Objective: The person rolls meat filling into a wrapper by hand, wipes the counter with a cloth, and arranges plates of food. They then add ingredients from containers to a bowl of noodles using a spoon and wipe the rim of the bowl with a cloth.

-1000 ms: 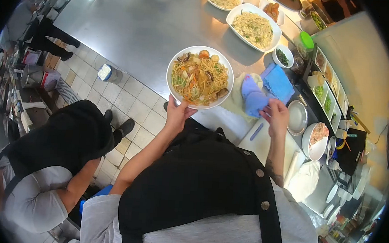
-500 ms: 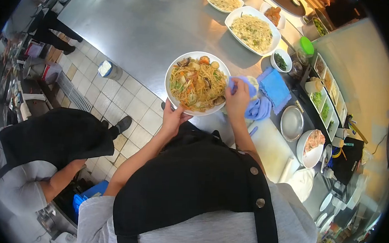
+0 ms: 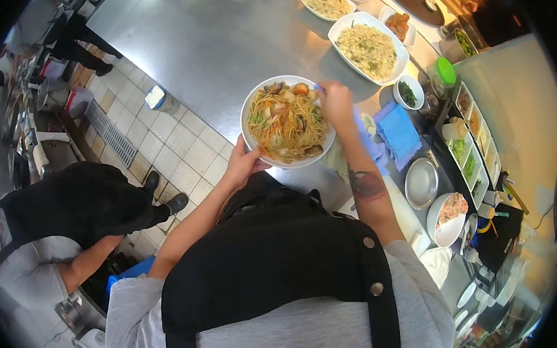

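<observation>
My left hand (image 3: 245,164) grips the lower left rim of a round white plate (image 3: 245,128), thumb on top of the edge. Stir-fried noodles (image 3: 286,126) with vegetables and mushroom pieces are heaped on this plate, near the steel table's front edge. My right hand (image 3: 335,104) is closed at the plate's upper right rim. A bit of purple cloth (image 3: 320,86) shows at its fingertips; the rest of that cloth is hidden by the hand. More purple cloth (image 3: 377,152) and a folded blue cloth (image 3: 399,131) lie to the right of my forearm.
Fried rice fills a white dish (image 3: 393,76) at the back of the steel table (image 3: 204,35). A small bowl of chopped greens (image 3: 408,92), a metal bowl (image 3: 421,184) and ingredient trays (image 3: 468,154) line the right. A co-worker in a black apron (image 3: 72,203) bends at left.
My right hand has moved up and left along the plate's rim, away from the cloth pile. My left hand still holds the plate. The co-worker's feet have shifted.
</observation>
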A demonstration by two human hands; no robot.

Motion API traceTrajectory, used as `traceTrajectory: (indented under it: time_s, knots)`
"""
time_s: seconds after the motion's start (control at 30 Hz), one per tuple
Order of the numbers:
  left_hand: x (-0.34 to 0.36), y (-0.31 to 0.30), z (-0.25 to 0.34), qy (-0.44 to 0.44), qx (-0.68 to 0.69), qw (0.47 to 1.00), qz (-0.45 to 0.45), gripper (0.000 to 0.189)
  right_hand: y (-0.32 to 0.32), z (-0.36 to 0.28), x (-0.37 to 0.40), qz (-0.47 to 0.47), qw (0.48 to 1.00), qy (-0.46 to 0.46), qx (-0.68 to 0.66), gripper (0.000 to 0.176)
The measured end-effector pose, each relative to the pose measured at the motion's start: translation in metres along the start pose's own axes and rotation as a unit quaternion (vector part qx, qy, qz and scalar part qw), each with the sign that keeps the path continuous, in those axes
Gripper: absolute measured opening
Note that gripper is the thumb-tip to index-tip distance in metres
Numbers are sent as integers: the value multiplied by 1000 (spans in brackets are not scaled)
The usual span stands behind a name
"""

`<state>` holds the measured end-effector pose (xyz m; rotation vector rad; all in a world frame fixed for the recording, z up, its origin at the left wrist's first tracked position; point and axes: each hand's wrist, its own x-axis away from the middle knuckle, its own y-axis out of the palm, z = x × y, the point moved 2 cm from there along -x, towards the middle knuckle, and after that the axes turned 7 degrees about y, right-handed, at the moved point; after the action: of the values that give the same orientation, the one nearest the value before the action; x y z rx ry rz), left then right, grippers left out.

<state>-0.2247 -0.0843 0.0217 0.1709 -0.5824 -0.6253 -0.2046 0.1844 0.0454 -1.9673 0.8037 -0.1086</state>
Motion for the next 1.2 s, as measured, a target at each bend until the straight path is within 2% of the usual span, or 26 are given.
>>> traceTrajectory:
  time_s: [0.07,0.1,0.17,0.2,0.27,0.3,0.37,0.5,0.6,0.67,0.73,0.8,0.87,0.9,0.93,0.97,1.03,1.1,1.17,1.2]
  knots:
    - [-9,-14,4,-13,-17,1000,-9,54,-8,8,-11,-107,992,0,-69,14]
    - [-11,-18,5,-25,-32,999,-19,54,-15,5,-12,-107,992,-1,-69,14]
    - [-13,-23,8,-29,-31,999,-23,56,-28,5,-15,-89,971,130,-180,14]
    - [-14,-23,9,-34,-32,999,-25,59,-25,6,-16,-89,971,129,-180,14]
    - [-15,-24,8,-37,-29,999,-27,61,-13,4,-14,-110,987,34,-114,14]
    - [-15,-24,8,-40,-28,998,-30,63,-10,2,-16,-110,987,34,-115,14]
    - [-16,-24,8,-34,-29,998,-33,64,-3,-8,-18,-85,995,-38,-20,15]
    - [-20,-29,11,-30,-45,997,-48,66,8,-21,-32,-88,992,-83,-34,13]
    - [-33,-38,29,-14,-109,991,-77,68,18,-30,-47,-116,986,-118,-12,12]
    - [-51,-48,45,-34,-123,988,-89,69,22,-40,-55,-155,974,-165,-10,12]
    - [-68,-54,61,-65,-192,964,-172,70,29,-43,-67,-194,965,-176,-19,14]
    - [-86,-64,74,-77,-195,960,-186,70,32,-38,-72,-229,956,-183,-25,16]
    - [-90,-68,76,-89,-197,955,-202,71,27,-21,-74,-174,967,-86,-164,18]
    - [-84,-66,84,-51,-185,969,-158,69,23,-13,-72,-173,967,-87,-163,18]
    - [-78,-67,88,-13,-172,979,-112,68,17,-3,-70,-172,971,-8,-164,19]
    - [-73,-72,83,-12,-173,979,-111,68,14,5,-66,-171,969,71,-165,20]
    - [-62,-87,67,92,-42,995,9,65,2,3,-56,-168,971,61,-159,20]
    - [-47,-89,47,89,-75,992,57,63,1,2,-56,-164,974,51,-150,20]
    - [-28,-66,36,81,-125,988,51,60,12,-6,-60,-135,982,-52,-121,19]
    - [-27,-59,28,109,-165,979,47,60,15,-13,-63,-138,981,-58,-124,19]
